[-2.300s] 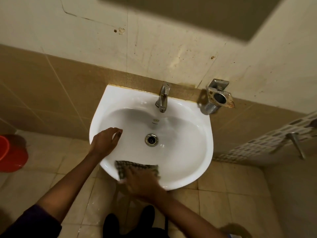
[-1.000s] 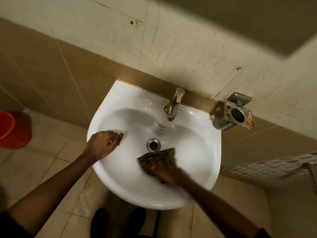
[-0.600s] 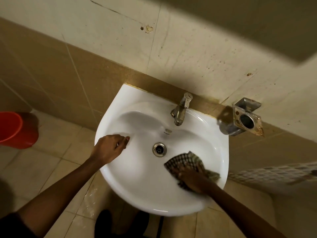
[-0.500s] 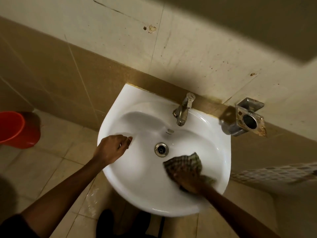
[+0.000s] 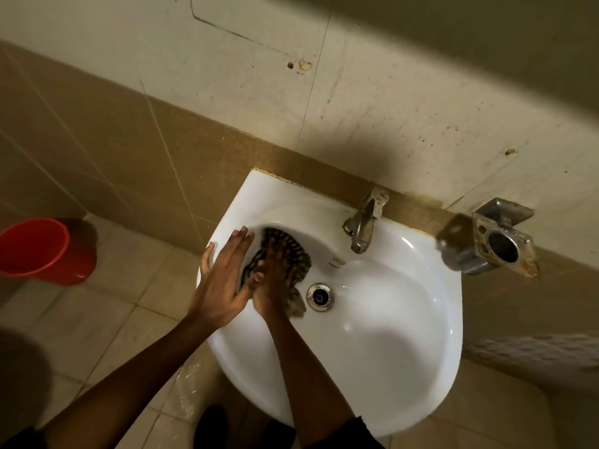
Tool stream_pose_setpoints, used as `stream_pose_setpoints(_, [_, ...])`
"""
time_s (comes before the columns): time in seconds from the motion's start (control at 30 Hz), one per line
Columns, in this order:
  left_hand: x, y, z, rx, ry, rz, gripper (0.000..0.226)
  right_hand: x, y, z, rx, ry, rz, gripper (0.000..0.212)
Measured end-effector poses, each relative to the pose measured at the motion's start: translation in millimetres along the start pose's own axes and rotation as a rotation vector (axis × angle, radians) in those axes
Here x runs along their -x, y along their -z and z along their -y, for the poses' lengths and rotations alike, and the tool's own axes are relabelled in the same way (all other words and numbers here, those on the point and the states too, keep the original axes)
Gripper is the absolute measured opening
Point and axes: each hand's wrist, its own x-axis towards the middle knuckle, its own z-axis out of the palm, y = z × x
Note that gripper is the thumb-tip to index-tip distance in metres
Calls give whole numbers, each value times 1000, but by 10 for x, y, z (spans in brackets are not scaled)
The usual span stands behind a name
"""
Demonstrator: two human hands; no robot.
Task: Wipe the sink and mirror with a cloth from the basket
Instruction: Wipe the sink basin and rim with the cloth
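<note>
A white wall-hung sink [image 5: 398, 338] fills the middle of the view, with a metal drain [image 5: 320, 296] and a metal tap [image 5: 364, 223] at its back. A dark checked cloth [image 5: 293, 252] lies pressed against the bowl's upper left wall. My right hand [image 5: 274, 280] lies flat on the cloth, fingers spread over it. My left hand [image 5: 223, 277] rests open on the sink's left rim, fingers straight, right beside my right hand. No mirror or basket is in view.
A rusty metal holder [image 5: 499, 244] juts from the wall right of the tap. A red bucket [image 5: 42, 251] stands on the tiled floor at the left. My dark shoes [image 5: 210, 426] show below the sink. Brown and cream wall tiles rise behind.
My right hand has swept the cloth from the bowl's right side across to its upper left wall. My left hand has straightened its fingers on the left rim.
</note>
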Motion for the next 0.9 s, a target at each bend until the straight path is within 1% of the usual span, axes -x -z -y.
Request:
stream_pose_setpoints(0.03, [3, -12, 11, -7, -1, 0, 67, -56, -74, -73, -25, -103, -107, 70])
stream_pose_setpoints(0.07, [1, -13, -7, 1, 11, 5, 66, -54, -49, -70, -73, -251, -118, 71])
stream_pose_setpoints(0.1, [8, -18, -8, 3, 16, 8, 67, -65, -95, -91, -145, -384, -247, 66])
stream_pose_setpoints(0.13, [10, -19, -3, 3, 13, 10, 67, -41, 39, -48, -258, -426, -273, 61])
stream_pose_setpoints(0.17, [10, -23, 8, 3, 7, 9, 68, -61, 1, -44, -327, -435, -312, 59])
stream_pose_setpoints(0.2, [8, -21, 20, 10, 10, 3, 69, -102, -5, -73, -289, -452, -310, 62])
stream_pose_setpoints(0.23, [10, -21, 23, 14, 8, -2, 69, -151, -51, -99, -221, -459, -330, 70])
stream_pose_setpoints(0.27, [14, -20, 16, 16, 2, -8, 68, -142, -61, -88, -154, -471, -260, 80])
stream_pose_setpoints(0.3, [11, -21, 10, 18, -9, -18, 68, -97, -86, -72, -132, -455, -202, 84])
stream_pose_setpoints(0.33, [6, -24, 12, 23, -23, -19, 68, -34, -98, -67, -105, -408, -158, 79])
stream_pose_setpoints(0.37, [10, -23, 14, 31, -32, -15, 68, 64, -74, -58, -135, -304, -107, 71])
stream_pose_setpoints(0.4, [20, -25, 25, 40, -33, -16, 68, 199, -10, -43, -210, -182, 15, 69])
stream_pose_setpoints(0.43, [20, -23, 28, 49, -30, -22, 69, 337, 57, -23, -273, -96, 94, 74])
stream_pose_setpoints(0.47, [17, -21, 28, 57, -29, -25, 69, 505, 137, -31, -360, -6, 204, 73])
stream_pose_setpoints(0.5, [15, -19, 32, 58, -31, -19, 68, 674, 193, -77, -435, 116, 301, 63])
stream_pose_setpoints(0.53, [20, -23, 28, 58, -33, -7, 68, 862, 281, -174, -503, 196, 412, 51])
stream_pose_setpoints(0.57, [27, -27, 23, 59, -28, 4, 68, 1041, 359, -342, -545, 265, 522, 45])
stream_pose_setpoints(0.6, [30, -29, 18, 57, -20, 11, 69, 1187, 454, -542, -574, 307, 625, 43])
stream_pose_setpoints(0.63, [31, -31, 13, 54, -18, 18, 69, 1289, 623, -775, -606, 283, 705, 43])
stream_pose_setpoints(0.7, [32, -38, 16, 47, -17, 22, 68, 1346, 1143, -1182, -711, 74, 899, 39])
stream_pose_setpoints(0.73, [31, -39, 19, 44, -16, 17, 68, 1264, 1362, -1417, -667, -38, 924, 36])
stream_pose_setpoints(0.8, [30, -41, 13, 42, -17, 9, 69, 969, 1820, -1764, -354, -41, 795, 31])
stream_pose_setpoints(0.83, [28, -40, 12, 44, -16, 2, 69, 792, 1965, -1891, -195, 21, 715, 33])
stream_pose_setpoints(0.87, [30, -41, 10, 45, -15, -8, 69, 591, 2052, -2017, -16, 141, 623, 34])
stream_pose_setpoints(0.9, [31, -44, 9, 44, -16, -16, 70, 431, 2087, -2092, 215, 276, 486, 32])
